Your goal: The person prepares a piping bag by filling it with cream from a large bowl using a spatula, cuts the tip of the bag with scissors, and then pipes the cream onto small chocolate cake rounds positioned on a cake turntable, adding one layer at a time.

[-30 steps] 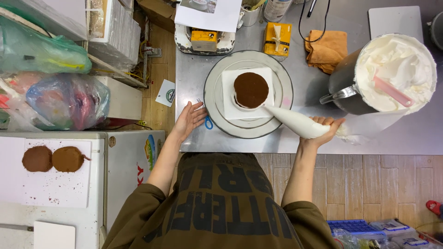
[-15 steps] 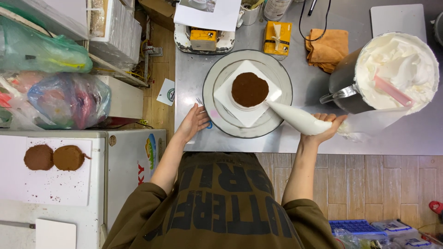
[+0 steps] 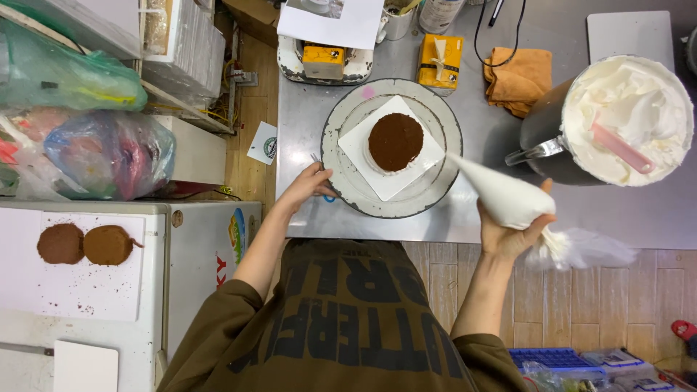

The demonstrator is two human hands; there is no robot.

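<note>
Two bare hands are working at a steel counter. The right hand is gripping a white piping bag, fingers wrapped around its full part, with the tip pointing towards a round brown cake layer. That layer is sitting on a white square board in the middle of a round grey turntable. The left hand is resting loosely curled against the turntable's near left rim. A dark pot of white cream is standing to the right, with a pink spatula in it.
</note>
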